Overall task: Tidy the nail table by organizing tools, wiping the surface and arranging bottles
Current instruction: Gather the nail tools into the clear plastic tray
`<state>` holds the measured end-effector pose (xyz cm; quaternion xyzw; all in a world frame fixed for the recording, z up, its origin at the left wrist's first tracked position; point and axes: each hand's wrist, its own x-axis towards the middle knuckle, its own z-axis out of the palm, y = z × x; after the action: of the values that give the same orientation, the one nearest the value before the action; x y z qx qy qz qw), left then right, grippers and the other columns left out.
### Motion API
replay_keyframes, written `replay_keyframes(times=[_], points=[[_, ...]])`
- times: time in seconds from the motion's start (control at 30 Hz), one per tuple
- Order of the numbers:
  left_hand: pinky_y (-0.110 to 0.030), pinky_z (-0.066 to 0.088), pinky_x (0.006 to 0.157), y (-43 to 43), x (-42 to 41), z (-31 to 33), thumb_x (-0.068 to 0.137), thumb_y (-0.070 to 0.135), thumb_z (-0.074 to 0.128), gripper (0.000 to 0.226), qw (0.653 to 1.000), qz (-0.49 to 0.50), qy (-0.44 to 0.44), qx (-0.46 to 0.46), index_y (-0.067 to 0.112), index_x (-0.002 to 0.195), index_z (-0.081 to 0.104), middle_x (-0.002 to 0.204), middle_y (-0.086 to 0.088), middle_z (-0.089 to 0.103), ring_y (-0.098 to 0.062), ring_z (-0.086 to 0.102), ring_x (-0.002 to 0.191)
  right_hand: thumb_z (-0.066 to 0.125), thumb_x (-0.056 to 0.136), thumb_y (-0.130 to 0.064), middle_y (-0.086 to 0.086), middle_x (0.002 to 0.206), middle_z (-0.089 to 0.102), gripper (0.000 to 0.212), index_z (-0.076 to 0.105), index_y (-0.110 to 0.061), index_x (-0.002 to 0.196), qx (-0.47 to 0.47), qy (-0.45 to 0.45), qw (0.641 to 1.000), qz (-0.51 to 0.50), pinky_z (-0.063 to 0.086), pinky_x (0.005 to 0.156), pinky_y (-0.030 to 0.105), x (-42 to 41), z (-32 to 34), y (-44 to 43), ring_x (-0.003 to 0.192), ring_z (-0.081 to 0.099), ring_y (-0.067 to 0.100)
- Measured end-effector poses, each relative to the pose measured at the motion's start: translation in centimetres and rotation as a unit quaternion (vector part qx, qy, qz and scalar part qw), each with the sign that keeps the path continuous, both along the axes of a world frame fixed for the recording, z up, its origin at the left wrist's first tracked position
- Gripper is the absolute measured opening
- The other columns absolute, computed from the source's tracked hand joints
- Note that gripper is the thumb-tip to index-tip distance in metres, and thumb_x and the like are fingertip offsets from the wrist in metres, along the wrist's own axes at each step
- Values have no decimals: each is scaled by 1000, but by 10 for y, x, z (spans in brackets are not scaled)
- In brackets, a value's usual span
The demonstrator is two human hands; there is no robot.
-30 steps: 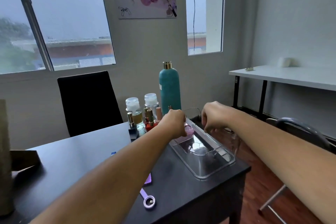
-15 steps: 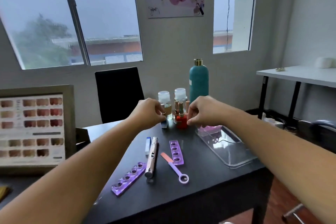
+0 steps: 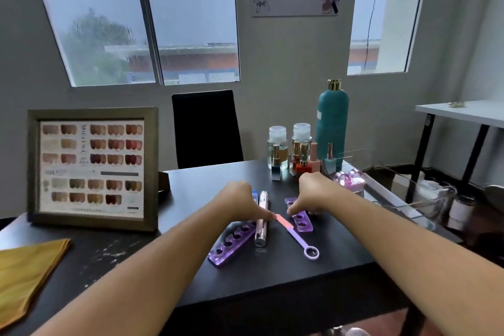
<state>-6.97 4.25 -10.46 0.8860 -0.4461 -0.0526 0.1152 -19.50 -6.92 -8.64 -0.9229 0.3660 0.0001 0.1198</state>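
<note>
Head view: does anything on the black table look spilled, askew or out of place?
Yes. White specks and smears dirty the table near the yellow cloth. The two purple toe separators, silver tool and nail file lie scattered at mismatched angles.

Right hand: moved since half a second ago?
Yes: the right hand left the red bottle and came nearer, down to the purple separator.

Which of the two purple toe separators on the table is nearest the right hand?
The right separator, next to the file: the right hand is over its far end. The left separator lies past the silver pen.
</note>
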Motion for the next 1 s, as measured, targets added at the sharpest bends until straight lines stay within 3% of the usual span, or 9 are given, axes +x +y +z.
replay_keyframes(times=[0.17,0.3,0.4,0.53,0.67,0.73,0.83,0.9,1.0], points=[[-24,31,43,-5,-4,-1,62,51,77,47,1000,3,15,-5,15,56,47,56,3,49,-9,43,51,80,73,-24,4,62,56,31,54,-8,67,78,-2,997,-22,46,43,24,7,1,1,48,55,16],[-18,34,41,-2,-1,13,69,46,71,39,999,8,39,-8,11,57,57,53,2,54,-9,46,46,79,75,-18,11,80,69,27,69,1,92,110,-48,993,-10,57,67,31,2,16,-1,67,65,20],[-18,41,46,2,1,39,72,43,70,37,995,12,82,-56,6,73,69,64,-2,60,-12,52,54,81,72,-17,15,84,74,28,72,2,90,95,-109,989,-21,59,75,36,-13,49,-16,69,66,21],[-19,45,47,-12,-12,76,73,33,71,33,983,-24,131,-124,0,76,69,61,-3,58,-14,53,54,79,75,-13,11,72,69,17,69,0,81,83,-178,978,-63,57,60,31,-50,92,-48,61,63,19],[-26,54,57,-48,-45,93,72,32,72,32,979,-76,120,-144,1,78,67,63,-5,60,-18,56,54,73,79,-7,12,73,68,14,68,4,87,80,-181,974,-113,50,47,23,-87,102,-78,56,63,16],[-20,49,48,-70,-64,94,72,40,71,34,980,-100,98,-139,8,71,60,61,-2,59,-13,55,50,73,79,-4,12,69,68,14,68,6,88,86,-171,973,-132,47,42,20,-101,97,-90,52,62,15],[-22,48,52,-102,-88,89,71,44,72,37,982,-126,83,-114,11,70,55,68,-2,59,-13,56,58,72,78,2,8,51,66,13,68,10,87,104,-151,971,-153,47,39,19,-117,84,-102,42,61,14],[-19,41,41,-120,-101,83,72,42,73,36,984,-129,75,-100,12,67,53,63,-1,56,-11,53,52,71,77,4,10,50,66,12,69,12,85,126,-133,970,-161,55,48,26,-124,74,-107,46,63,18],[-12,30,27,-140,-114,70,73,39,74,36,985,-131,71,-89,13,63,51,54,1,52,-9,49,43,74,75,2,15,68,69,18,70,11,90,129,-116,971,-162,60,66,34,-128,61,-113,62,67,23]])
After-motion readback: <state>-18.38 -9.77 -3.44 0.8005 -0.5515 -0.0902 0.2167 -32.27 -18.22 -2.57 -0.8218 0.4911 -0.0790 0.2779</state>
